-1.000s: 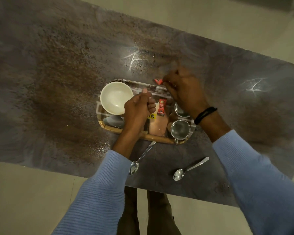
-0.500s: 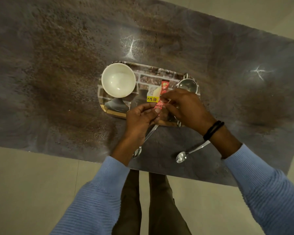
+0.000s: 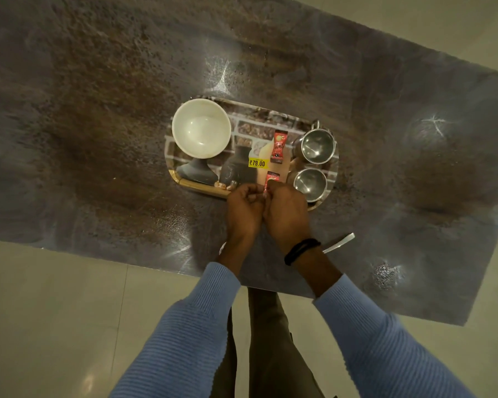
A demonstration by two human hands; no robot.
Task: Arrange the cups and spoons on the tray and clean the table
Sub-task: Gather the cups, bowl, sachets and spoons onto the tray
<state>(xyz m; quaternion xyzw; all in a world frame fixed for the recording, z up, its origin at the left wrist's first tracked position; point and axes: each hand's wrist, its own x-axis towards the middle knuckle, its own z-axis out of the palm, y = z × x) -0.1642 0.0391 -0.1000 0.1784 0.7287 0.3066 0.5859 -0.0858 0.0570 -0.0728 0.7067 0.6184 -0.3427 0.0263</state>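
From the head view, a dark mottled stone counter [image 3: 98, 139] carries an oval printed tray [image 3: 202, 188] with a gold front rim. On the tray sit a round white bowl [image 3: 201, 128] at its left end, two steel cups, the far one [image 3: 318, 146] and the near one [image 3: 310, 183], at its right end, and a red sachet [image 3: 279, 147] lying between. The left hand [image 3: 243, 209] and right hand [image 3: 285, 214] meet at the tray's near edge, both grips pinched on a second red sachet [image 3: 271, 180]. A steel spoon handle [image 3: 339, 242] shows on the counter beside the right wrist.
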